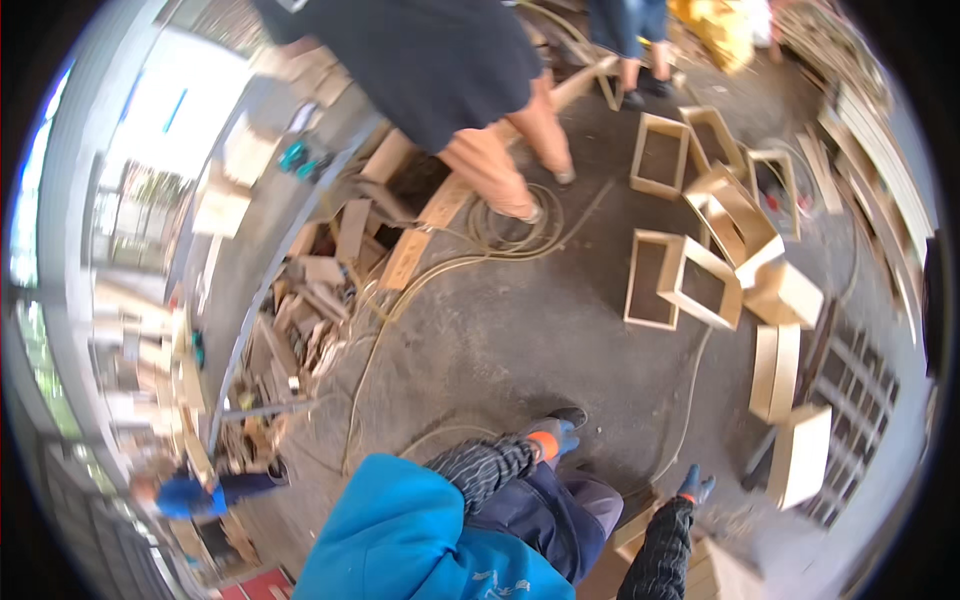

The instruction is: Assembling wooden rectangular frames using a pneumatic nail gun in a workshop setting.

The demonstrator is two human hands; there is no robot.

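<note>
My left hand (566, 437), in a blue glove with an orange cuff, hangs just above my knee and beside my dark shoe (574, 414). Its fingers are too small and blurred to read, and nothing held shows. My right hand (697, 486), gloved in the same blue, is out to the right with thumb and fingers apart and nothing in it. Below that hand, pale wooden boards (722, 572) stand beside my right sleeve, partly hidden by it.
Open wooden frames (652, 280) and box shapes (788, 292) stand at the right near a metal grid (855, 400). A hose (440, 268) curls across the floor. Wood scraps (305, 300) pile at the left. A person in black (430, 70) stands ahead; another in blue (185, 495) is at lower left.
</note>
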